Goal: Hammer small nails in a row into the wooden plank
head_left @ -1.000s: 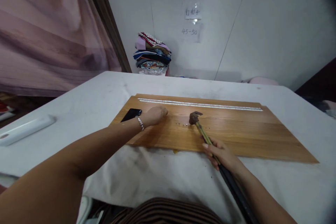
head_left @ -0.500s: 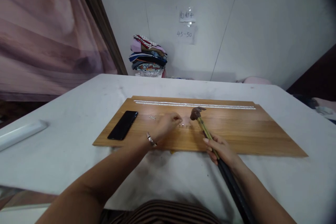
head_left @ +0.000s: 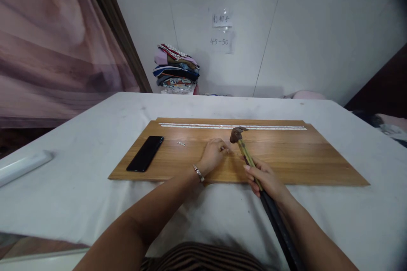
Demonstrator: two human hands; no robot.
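A claw hammer (head_left: 244, 148) with a rusty head and a yellow and black handle is gripped in my right hand (head_left: 265, 178). Its head hangs in the air over the middle of the wooden board (head_left: 305, 159), tilted away from me. My left hand (head_left: 213, 154), with a metal bracelet at the wrist, rests low over the board just left of the hammer head. Thumb and fingers are pinched together at the wood; whatever they hold is too small or hidden. Tiny dark specks like nail heads show beside those fingertips. A few small nails (head_left: 181, 143) lie loose farther left.
A black phone (head_left: 145, 153) lies on the board's left end. Two white marked strips (head_left: 197, 126) run along its far edge. The board lies on a white-covered table (head_left: 76, 156). Folded clothes (head_left: 176, 70) are stacked by the wall, and a white roll (head_left: 23, 167) lies far left.
My left hand has moved right along the board, closer to the hammer head, and now covers the spot where a small shiny piece showed. My right hand still holds the hammer much as before.
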